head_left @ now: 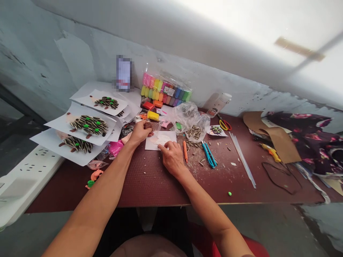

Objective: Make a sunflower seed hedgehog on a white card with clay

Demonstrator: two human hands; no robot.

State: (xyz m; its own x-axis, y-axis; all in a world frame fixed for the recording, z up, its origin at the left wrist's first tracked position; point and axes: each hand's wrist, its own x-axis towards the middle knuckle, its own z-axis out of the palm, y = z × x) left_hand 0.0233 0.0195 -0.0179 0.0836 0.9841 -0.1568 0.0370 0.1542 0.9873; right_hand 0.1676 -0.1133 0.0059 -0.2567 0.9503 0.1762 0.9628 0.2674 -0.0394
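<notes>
A small white sheet point(151, 144) lies on the dark red table, with a pale, flat shape on it. My left hand point(141, 132) is closed round a small brown lump point(148, 125) at the sheet's upper left. Bent fingers of my right hand point(173, 157) rest on the sheet's lower right part; whether anything is between them is hidden. Right of that hand lie an orange marker point(185, 151) and a blue cutter point(209, 155). Sunflower seeds point(195, 132) fill a clear plastic bag behind them, and more are scattered on the table.
Sheets with seed hedgehogs point(89, 125) are piled at the left, by a white power strip point(32, 178). Coloured clay packs point(166, 91), a phone point(124, 73) and a white bottle point(219, 104) stand behind. Scissors point(225, 125), clear sticks point(242, 160) and a yellow glue gun point(271, 152) lie at the right.
</notes>
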